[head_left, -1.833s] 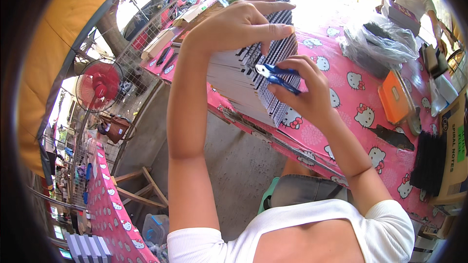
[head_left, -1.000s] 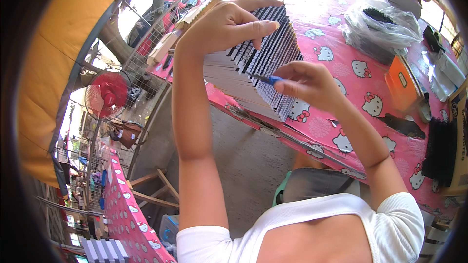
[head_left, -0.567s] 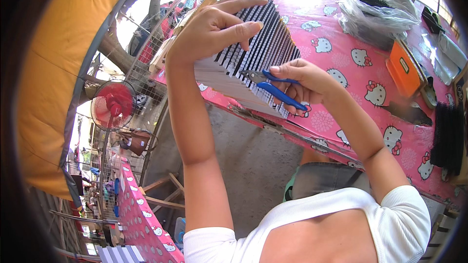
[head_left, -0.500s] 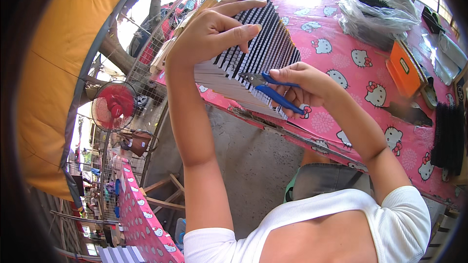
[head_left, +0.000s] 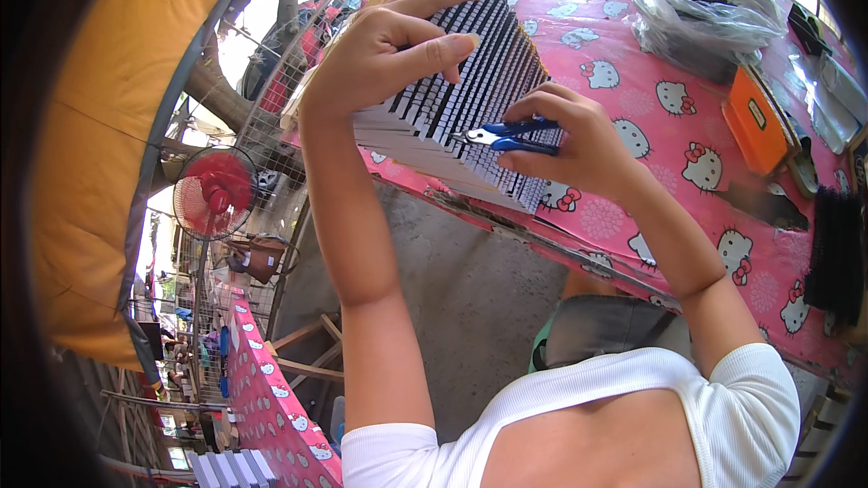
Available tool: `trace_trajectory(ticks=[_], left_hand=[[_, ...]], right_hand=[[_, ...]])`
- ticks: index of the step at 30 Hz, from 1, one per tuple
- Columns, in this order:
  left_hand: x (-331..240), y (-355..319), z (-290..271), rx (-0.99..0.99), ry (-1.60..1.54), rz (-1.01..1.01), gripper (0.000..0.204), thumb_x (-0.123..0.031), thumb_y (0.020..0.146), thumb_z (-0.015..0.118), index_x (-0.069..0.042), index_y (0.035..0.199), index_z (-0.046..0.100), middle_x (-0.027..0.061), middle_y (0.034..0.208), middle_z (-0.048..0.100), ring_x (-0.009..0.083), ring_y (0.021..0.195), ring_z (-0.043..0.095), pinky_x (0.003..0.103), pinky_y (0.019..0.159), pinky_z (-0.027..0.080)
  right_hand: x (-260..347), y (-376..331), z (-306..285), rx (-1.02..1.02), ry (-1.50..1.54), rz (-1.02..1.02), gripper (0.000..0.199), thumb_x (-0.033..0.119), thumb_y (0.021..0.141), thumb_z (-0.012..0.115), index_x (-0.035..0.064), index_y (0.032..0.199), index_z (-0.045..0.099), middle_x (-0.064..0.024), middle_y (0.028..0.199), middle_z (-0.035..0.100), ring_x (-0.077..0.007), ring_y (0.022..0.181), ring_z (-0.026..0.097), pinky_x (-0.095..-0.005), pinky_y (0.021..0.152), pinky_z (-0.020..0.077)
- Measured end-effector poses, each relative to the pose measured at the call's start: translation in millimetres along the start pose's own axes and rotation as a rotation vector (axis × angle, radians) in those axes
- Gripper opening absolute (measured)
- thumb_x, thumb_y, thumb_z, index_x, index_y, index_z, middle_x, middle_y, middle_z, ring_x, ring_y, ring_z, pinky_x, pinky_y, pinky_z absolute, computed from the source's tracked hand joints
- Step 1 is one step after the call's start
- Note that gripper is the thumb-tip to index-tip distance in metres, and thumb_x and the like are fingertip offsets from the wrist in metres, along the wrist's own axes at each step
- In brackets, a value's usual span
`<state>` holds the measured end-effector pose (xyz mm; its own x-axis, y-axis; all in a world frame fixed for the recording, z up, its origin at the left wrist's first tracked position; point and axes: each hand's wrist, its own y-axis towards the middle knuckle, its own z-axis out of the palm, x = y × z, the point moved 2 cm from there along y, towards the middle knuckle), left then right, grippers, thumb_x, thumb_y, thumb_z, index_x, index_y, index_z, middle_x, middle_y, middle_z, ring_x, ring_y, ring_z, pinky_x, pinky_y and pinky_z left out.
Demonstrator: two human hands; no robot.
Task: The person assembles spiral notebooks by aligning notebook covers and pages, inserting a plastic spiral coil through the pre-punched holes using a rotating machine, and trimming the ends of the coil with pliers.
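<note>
One right grip (head_left: 583, 140), blue-handled cutters (head_left: 515, 129) inside

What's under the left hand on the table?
The stack of bound books is under the left hand. Rows of dark binding show beside it, but whatever lies right beneath the palm is covered.

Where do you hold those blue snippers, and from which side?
Probably best to grip the snippers by both blue handles, coming from the right, like the right hand does. The handles spread rightward, while the metal tip points left at the notebook stack.
</note>
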<state>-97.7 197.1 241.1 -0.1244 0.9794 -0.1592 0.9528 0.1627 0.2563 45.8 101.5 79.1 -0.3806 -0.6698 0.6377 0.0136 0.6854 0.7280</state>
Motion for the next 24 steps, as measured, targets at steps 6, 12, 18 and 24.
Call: trace_trajectory(ticks=[6, 12, 18, 24], left_hand=[[1, -2, 2, 0.011, -0.023, -0.049, 0.031, -0.026, 0.085, 0.057, -0.006, 0.067, 0.072, 0.0172, 0.133, 0.051, 0.0328, 0.136, 0.032, 0.045, 0.112, 0.016], [-1, -4, 0, -0.255, 0.236, 0.041, 0.038, -0.048, 0.079, 0.069, -0.014, 0.098, 0.073, 0.0133, 0.133, 0.050, 0.0292, 0.117, 0.047, 0.044, 0.102, 0.030], [-7, 1, -15, -0.083, 0.303, -0.010, 0.051, -0.042, 0.086, 0.063, -0.013, 0.126, 0.056, 0.0085, 0.116, 0.054, 0.0204, 0.111, 0.049, 0.035, 0.094, 0.041], [29, 66, -61, 0.194, 0.069, -0.525, 0.057, -0.057, 0.089, 0.049, -0.016, 0.128, 0.055, 0.0074, 0.104, 0.066, 0.0144, 0.096, 0.061, 0.031, 0.085, 0.049]], right_hand=[[14, -3, -1, -0.216, -0.386, -0.283, 0.040, 0.030, 0.068, 0.079, 0.0069, 0.097, 0.064, -0.0098, 0.089, 0.061, -0.0282, 0.083, 0.060, -0.0365, 0.071, 0.0488], [-2, 14, -7, 0.284, 0.260, 0.405, 0.037, 0.036, 0.077, 0.075, 0.0022, 0.090, 0.067, -0.0085, 0.078, 0.066, -0.0214, 0.073, 0.063, -0.0351, 0.064, 0.0503], [7, -1, -2, 0.201, -0.003, 0.163, 0.043, 0.038, 0.076, 0.074, 0.0016, 0.097, 0.066, -0.0131, 0.085, 0.067, -0.0276, 0.083, 0.067, -0.0398, 0.072, 0.0526], [12, -11, 3, -0.099, -0.347, -0.195, 0.045, 0.033, 0.072, 0.076, 0.0066, 0.104, 0.059, -0.0093, 0.102, 0.059, -0.0292, 0.100, 0.053, -0.0443, 0.089, 0.0398]])
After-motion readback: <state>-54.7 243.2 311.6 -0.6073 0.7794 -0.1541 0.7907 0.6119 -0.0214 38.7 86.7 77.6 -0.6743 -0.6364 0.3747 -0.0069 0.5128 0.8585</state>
